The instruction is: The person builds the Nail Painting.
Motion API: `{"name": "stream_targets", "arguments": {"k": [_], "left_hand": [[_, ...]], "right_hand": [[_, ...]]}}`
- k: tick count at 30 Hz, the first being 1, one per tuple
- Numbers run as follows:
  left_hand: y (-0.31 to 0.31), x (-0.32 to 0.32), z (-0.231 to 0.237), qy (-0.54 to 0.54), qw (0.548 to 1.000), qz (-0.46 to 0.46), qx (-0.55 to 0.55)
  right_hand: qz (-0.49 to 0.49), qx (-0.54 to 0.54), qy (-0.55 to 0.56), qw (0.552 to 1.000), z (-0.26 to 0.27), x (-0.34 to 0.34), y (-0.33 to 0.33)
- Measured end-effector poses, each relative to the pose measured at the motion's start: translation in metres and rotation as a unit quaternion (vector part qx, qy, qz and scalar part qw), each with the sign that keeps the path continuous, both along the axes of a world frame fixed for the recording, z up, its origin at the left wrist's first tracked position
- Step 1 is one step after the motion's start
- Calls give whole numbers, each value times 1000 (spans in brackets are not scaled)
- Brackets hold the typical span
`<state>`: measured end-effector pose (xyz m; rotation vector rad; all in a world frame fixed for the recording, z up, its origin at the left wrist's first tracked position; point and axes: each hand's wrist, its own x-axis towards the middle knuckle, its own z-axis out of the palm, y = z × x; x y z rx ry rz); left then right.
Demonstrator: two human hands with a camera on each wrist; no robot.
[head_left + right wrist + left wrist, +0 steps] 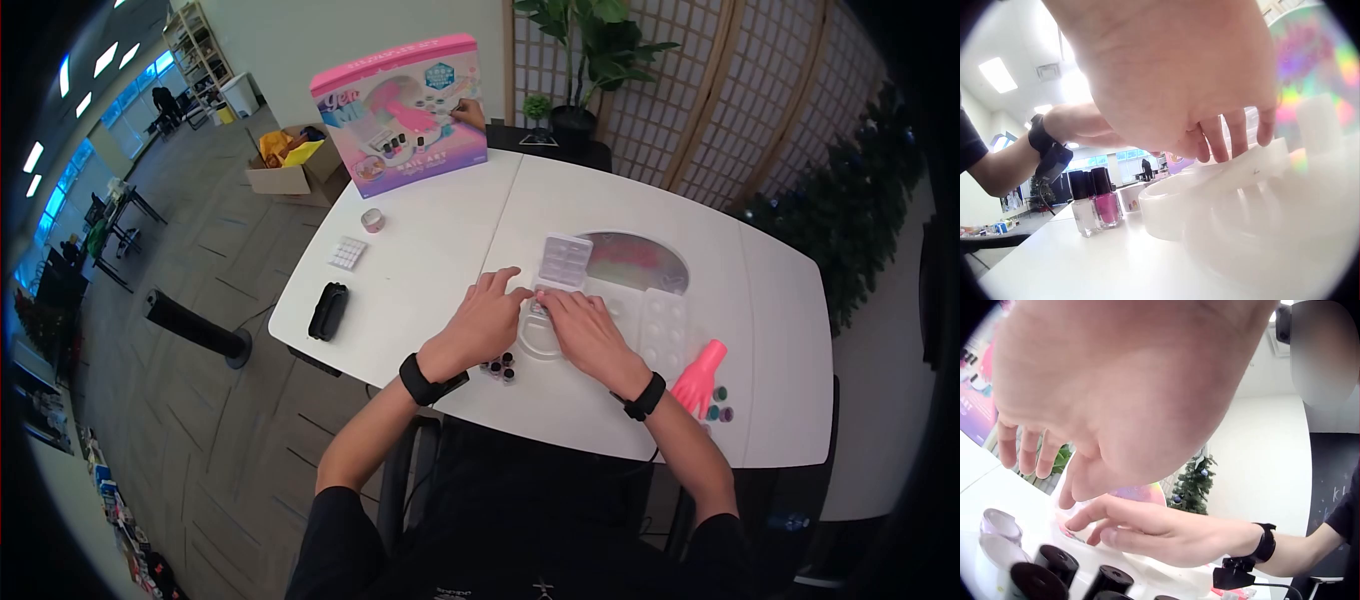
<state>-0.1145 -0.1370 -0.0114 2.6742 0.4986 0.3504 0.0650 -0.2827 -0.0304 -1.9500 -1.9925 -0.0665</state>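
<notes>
The left hand point(487, 318) and right hand point(590, 335) met at one white tray point(625, 328), fingers part-extended, any grip unclear; one "NAIL ART" box point(410, 120) stood at their eleven o'clock.

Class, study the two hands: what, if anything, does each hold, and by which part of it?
It cannot be told: the left hand and right hand are close together over the tray and could hide something small.

The left hand point(480, 322) and right hand point(587, 332) are hiding what is lying beneath them. Nail polish bottles point(1038, 581) are running off the left wrist view's bottom edge. Shirt lettering point(455, 592) is showing too small to read.
</notes>
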Motion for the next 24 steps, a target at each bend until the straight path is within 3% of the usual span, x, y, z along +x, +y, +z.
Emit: {"name": "stream_targets", "arguments": {"k": [11,17,24], "left_hand": [[25,-56,9,17,995,70,-72],[18,-64,-5,-3,992,-22,-122],[27,-65,-27,10,986,-6,-164]], "right_hand": [[-1,-32,27,999,7,0,-1],[-9,-16,101,995,36,-6,-25],[-26,-22,186,982,59,-7,-69]]}}
